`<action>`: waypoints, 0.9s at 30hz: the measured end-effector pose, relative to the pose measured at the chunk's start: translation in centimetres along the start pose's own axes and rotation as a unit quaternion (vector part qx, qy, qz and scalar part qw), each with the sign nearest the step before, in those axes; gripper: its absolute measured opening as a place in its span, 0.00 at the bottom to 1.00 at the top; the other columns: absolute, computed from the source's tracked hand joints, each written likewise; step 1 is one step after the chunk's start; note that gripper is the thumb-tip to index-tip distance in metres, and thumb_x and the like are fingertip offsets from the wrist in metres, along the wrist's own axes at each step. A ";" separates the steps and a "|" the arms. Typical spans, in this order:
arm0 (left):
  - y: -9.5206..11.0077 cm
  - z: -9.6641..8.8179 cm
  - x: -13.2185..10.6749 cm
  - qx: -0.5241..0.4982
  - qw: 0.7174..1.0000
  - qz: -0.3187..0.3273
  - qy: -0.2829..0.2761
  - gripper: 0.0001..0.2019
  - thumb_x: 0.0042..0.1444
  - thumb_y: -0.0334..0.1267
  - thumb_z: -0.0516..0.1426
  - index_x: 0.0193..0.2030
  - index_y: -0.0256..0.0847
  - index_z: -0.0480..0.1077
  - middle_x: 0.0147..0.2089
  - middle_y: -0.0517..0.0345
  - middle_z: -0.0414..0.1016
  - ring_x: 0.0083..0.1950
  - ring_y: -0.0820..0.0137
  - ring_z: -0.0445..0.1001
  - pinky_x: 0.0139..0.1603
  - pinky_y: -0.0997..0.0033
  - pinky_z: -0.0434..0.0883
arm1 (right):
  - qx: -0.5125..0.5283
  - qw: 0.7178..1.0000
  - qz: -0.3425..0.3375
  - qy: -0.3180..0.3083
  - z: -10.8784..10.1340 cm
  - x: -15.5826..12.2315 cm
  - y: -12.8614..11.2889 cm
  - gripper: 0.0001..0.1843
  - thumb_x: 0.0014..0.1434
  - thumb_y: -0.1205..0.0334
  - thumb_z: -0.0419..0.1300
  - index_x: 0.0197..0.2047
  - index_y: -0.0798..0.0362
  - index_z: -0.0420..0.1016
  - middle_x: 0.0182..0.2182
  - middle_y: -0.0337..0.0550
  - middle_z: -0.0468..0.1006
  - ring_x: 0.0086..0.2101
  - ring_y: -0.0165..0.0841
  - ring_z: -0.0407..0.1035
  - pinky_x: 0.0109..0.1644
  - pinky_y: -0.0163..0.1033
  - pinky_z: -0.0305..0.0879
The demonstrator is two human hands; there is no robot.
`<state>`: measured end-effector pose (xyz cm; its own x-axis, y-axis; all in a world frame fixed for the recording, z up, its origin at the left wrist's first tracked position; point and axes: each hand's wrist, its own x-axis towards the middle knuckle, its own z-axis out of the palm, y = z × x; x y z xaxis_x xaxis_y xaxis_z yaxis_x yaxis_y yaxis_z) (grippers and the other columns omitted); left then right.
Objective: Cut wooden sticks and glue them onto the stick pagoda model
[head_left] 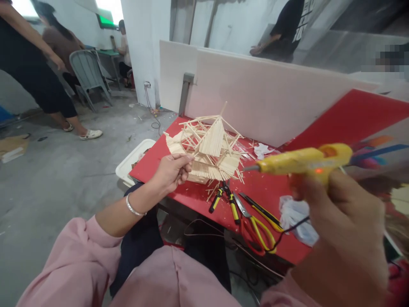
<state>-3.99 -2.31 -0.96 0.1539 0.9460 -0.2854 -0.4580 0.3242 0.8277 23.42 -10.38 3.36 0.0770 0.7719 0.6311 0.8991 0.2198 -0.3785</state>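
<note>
A pagoda-like model built of thin wooden sticks (pixel 212 143) stands on a red board (pixel 153 155). At its near left side is my left hand (pixel 174 170), thumb and fingers pinched together; what they hold, if anything, is too small to make out. My right hand (pixel 345 213), raised over the right part of the board, grips a yellow hot glue gun (pixel 297 161). Its nozzle points left toward the model, apart from it, and a small orange light glows on its body. Below the model lie pliers (pixel 236 209) with black and yellow handles.
Scissors (pixel 252 226), a black and yellow cutter knife (pixel 262 211) and a crumpled plastic bag (pixel 297 217) lie on the board. White panels (pixel 255 94) lean behind. A white tray (pixel 123 168) sits at the left. People stand and sit beyond, near a grey chair (pixel 89 74).
</note>
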 end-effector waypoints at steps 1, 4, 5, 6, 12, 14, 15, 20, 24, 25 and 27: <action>0.0 0.0 0.0 0.002 1.000 -0.002 0.005 0.10 0.51 0.34 0.65 0.25 0.36 0.69 0.16 0.64 0.69 0.10 0.82 0.61 0.10 0.82 0.49 | -0.017 1.000 -0.008 0.012 0.4 1.2 -1.2 0.18 0.64 0.49 0.54 0.25 0.47 0.60 0.19 0.36 0.64 0.20 0.29 0.57 0.23 0.38 0.51; -0.1 -0.1 0.0 0.014 1.000 0.004 0.019 0.10 0.51 0.34 0.65 0.25 0.36 0.69 0.16 0.63 0.69 0.10 0.82 0.60 0.09 0.82 0.47 | -0.077 0.991 -0.101 0.044 1.5 4.1 -3.7 0.19 0.63 0.47 0.56 0.25 0.49 0.60 0.21 0.36 0.62 0.21 0.27 0.54 0.25 0.37 0.48; 0.0 -0.1 0.1 0.019 0.999 0.008 0.025 0.10 0.51 0.34 0.65 0.25 0.36 0.69 0.16 0.63 0.69 0.10 0.82 0.60 0.09 0.82 0.47 | -0.096 0.985 -0.138 0.043 1.8 4.9 -4.2 0.18 0.63 0.47 0.56 0.27 0.49 0.63 0.23 0.37 0.64 0.22 0.27 0.55 0.26 0.37 0.48; 0.0 -0.1 0.2 0.023 0.999 0.013 0.030 0.10 0.51 0.34 0.65 0.24 0.36 0.69 0.16 0.63 0.69 0.10 0.82 0.60 0.09 0.82 0.47 | -0.113 0.979 -0.168 0.037 2.1 5.5 -4.5 0.17 0.64 0.47 0.55 0.30 0.51 0.67 0.25 0.39 0.67 0.24 0.27 0.57 0.27 0.37 0.47; 0.1 0.2 0.5 0.046 0.998 0.017 0.034 0.11 0.51 0.34 0.65 0.24 0.36 0.68 0.17 0.64 0.69 0.11 0.82 0.60 0.10 0.82 0.50 | -0.186 0.960 -0.211 -0.004 4.3 6.8 -4.8 0.23 0.66 0.45 0.51 0.49 0.54 0.75 0.34 0.44 0.77 0.28 0.29 0.64 0.27 0.35 0.42; 0.4 0.2 0.2 0.056 0.998 0.021 0.023 0.11 0.52 0.35 0.64 0.24 0.36 0.68 0.17 0.65 0.68 0.11 0.82 0.61 0.10 0.82 0.51 | -0.197 0.961 -0.194 -0.004 4.4 6.8 -4.5 0.22 0.65 0.45 0.52 0.49 0.54 0.75 0.34 0.46 0.77 0.28 0.30 0.65 0.27 0.36 0.43; 0.5 0.2 -0.1 0.063 0.998 0.025 0.017 0.11 0.52 0.35 0.64 0.24 0.37 0.68 0.17 0.65 0.68 0.12 0.82 0.61 0.10 0.82 0.51 | -0.204 0.962 -0.181 -0.003 4.3 6.8 -4.3 0.22 0.65 0.45 0.53 0.48 0.54 0.76 0.34 0.47 0.78 0.28 0.31 0.65 0.27 0.37 0.43; -2.3 0.6 -2.2 0.159 0.983 0.010 -0.094 0.10 0.51 0.41 0.65 0.32 0.38 0.72 0.19 0.66 0.70 0.13 0.81 0.62 0.12 0.82 0.53 | -0.247 0.962 -0.114 -0.019 1.8 6.6 -4.1 0.26 0.66 0.44 0.49 0.53 0.56 0.73 0.40 0.53 0.79 0.35 0.36 0.69 0.29 0.40 0.46; -10.5 2.7 -3.2 0.250 0.893 -0.153 -0.341 0.12 0.50 0.43 0.65 0.31 0.36 0.74 0.21 0.62 0.71 0.21 0.76 0.70 0.18 0.81 0.63 | -0.284 0.955 -0.076 -0.036 0.6 6.3 -4.3 0.28 0.67 0.45 0.46 0.60 0.55 0.68 0.44 0.55 0.77 0.42 0.41 0.70 0.32 0.41 0.48; -13.0 3.5 -3.2 0.244 0.870 -0.186 -0.386 0.10 0.50 0.42 0.65 0.32 0.36 0.75 0.24 0.59 0.73 0.25 0.74 0.72 0.21 0.79 0.66 | -0.298 0.952 -0.065 -0.039 0.3 6.1 -4.3 0.29 0.67 0.45 0.45 0.61 0.55 0.67 0.44 0.55 0.77 0.43 0.42 0.70 0.33 0.42 0.49; -17.6 5.2 -2.8 0.223 0.855 -0.213 -0.417 0.08 0.49 0.37 0.65 0.29 0.35 0.74 0.31 0.55 0.77 0.32 0.72 0.74 0.26 0.77 0.69 | -0.330 0.942 -0.045 -0.040 -0.5 5.5 -3.8 0.30 0.67 0.45 0.44 0.62 0.55 0.66 0.44 0.56 0.76 0.43 0.43 0.69 0.33 0.42 0.48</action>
<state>8.17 -10.65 -12.25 0.8791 0.3561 -0.3167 0.1450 0.4331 0.8896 20.59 -7.25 8.61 -0.0223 0.8162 0.5773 0.9746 -0.1111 0.1947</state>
